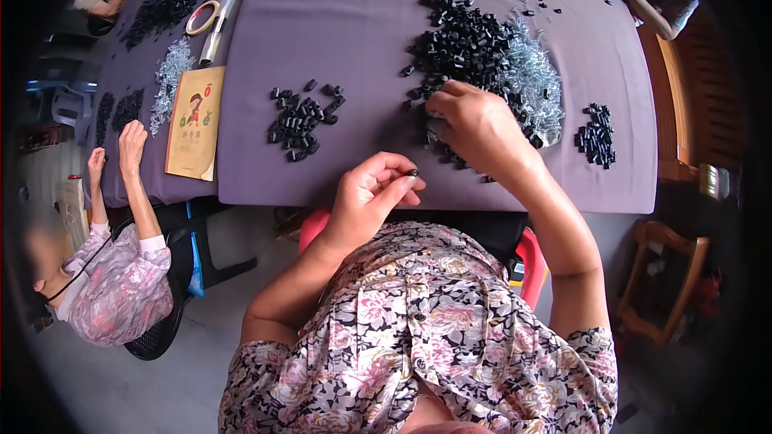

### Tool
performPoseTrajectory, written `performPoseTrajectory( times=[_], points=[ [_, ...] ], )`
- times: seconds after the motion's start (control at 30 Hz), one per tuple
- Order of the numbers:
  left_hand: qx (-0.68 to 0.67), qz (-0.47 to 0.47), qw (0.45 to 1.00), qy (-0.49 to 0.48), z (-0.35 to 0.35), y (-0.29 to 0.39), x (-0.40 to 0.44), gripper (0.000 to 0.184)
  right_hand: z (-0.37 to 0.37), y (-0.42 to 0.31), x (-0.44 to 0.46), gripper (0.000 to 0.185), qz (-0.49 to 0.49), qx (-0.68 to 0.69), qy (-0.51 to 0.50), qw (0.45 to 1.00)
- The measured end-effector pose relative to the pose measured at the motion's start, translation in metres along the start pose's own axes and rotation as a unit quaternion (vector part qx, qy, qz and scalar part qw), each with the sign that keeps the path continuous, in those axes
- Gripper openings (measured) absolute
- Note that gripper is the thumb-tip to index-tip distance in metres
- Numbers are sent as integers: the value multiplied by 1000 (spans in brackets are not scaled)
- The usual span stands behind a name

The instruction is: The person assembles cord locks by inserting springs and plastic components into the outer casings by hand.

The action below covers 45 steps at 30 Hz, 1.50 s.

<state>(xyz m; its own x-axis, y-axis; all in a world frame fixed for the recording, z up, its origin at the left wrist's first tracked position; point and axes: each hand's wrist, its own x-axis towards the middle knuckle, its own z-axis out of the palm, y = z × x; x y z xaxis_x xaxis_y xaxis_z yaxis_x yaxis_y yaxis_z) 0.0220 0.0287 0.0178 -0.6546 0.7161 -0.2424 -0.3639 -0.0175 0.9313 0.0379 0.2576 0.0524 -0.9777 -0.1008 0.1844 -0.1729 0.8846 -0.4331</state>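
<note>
My left hand is just off the table's front edge, its thumb and forefinger closed on a small black plastic piece. Up and to the right, my right hand reaches over the near edge of a big heap of black pieces. Its fingers are bent together and point down; whatever they pinch is hidden from me. Small clear plastic parts lie heaped against the right side of the black heap. A smaller cluster of black pieces sits on the cloth, left of both hands.
A purple cloth covers the table. Slim black pieces lie at right. On the left stand a yellow booklet, a tape roll and more piles. One co-worker sits left; another's arm reaches in at top right.
</note>
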Motion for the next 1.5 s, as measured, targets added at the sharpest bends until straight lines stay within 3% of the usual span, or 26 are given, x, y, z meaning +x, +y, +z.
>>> performPoseTrajectory(
  times=[0.17, 0.33, 0.5, 0.6, 1.0, 1.5],
  points=[
    [-19, 1, 1000, 0, -1, -2, -1, 15, 10, -6, 0, 17, -26, 6, -19, 999],
    [-20, 10, 1000, -3, -2, 1, -2, 15, -10, -1, -11, 28, 89, 181, -32, 979],
    [-28, 4, 1000, 10, 2, -4, 1, 15, -6, -23, -33, 31, 150, 423, -41, 893],
    [-36, 4, 999, 18, 3, -5, 2, 15, -3, -37, -34, 28, 113, 360, -49, 925],
    [0, -2, 1000, 22, 10, -5, 1, 12, 4, -41, -53, 27, 143, 344, -11, 928],
    [8, 51, 999, 18, 13, -14, -2, 16, 10, -72, -64, 26, 82, 162, 61, 981]
  ],
)
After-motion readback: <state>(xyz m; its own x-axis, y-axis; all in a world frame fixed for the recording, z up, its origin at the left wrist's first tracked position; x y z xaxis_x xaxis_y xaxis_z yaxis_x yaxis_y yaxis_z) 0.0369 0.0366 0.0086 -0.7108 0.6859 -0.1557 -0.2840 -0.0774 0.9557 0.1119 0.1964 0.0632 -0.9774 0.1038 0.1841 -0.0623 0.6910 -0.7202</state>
